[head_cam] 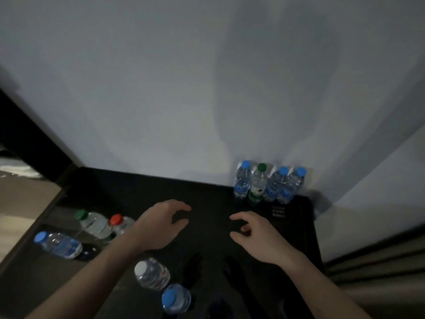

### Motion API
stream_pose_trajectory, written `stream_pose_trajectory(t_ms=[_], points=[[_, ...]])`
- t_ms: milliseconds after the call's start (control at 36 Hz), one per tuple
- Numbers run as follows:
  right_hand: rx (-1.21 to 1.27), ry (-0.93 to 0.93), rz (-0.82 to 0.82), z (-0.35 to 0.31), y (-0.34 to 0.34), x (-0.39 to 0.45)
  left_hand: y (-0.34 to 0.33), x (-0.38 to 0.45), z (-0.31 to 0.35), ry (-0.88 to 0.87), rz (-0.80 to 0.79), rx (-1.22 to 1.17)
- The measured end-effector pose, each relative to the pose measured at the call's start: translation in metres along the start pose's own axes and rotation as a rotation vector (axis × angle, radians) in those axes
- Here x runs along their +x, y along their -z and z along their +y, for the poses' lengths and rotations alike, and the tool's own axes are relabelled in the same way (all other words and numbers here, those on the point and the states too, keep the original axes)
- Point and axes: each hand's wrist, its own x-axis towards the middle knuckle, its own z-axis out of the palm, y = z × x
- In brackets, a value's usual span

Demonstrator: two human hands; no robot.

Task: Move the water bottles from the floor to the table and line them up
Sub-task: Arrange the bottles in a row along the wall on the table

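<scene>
Several water bottles stand in a row against the wall at the far right of the black table (161, 187): a blue-capped one (242, 179), a green-capped one (258, 183) and two more blue-capped ones (286, 185). On the floor at the left lie a blue-capped bottle (58, 245), a green-capped bottle (94, 223) and a red-capped bottle (119, 223). Closer to me stand a white-capped bottle (151, 273) and a blue-capped bottle (176, 299). My left hand (161, 224) and my right hand (255, 236) hover over the table with loosely curled fingers, holding nothing.
A pale wall rises right behind the table. A small white printed label (278, 211) shows on the table top near the bottle row. Light wooden flooring (20, 203) lies at the far left, and a striped surface (377, 272) at the right.
</scene>
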Motion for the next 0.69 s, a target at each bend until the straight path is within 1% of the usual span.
stream_pose_trajectory(t_ms=[139,278,417,528,611,694], points=[[0.038,0.04,-0.119,-0.019,-0.05,-0.02,-0.008,-0.071,-0.033,0.126,0.074,-0.039],[0.059,0.047,-0.219,-0.038,-0.092,-0.027,-0.021,-0.115,-0.064,0.179,0.035,-0.069],[0.018,0.074,-0.262,-0.054,-0.121,-0.035,-0.036,-0.129,-0.088,0.133,0.003,-0.077],[-0.017,0.048,-0.274,-0.062,-0.136,-0.039,-0.049,-0.126,-0.102,0.102,-0.003,-0.089],[-0.037,0.021,-0.224,-0.07,-0.152,-0.04,-0.056,-0.122,-0.118,0.05,-0.005,-0.112],[-0.031,-0.044,-0.163,-0.074,-0.172,-0.041,-0.059,-0.118,-0.132,-0.014,-0.015,-0.135]])
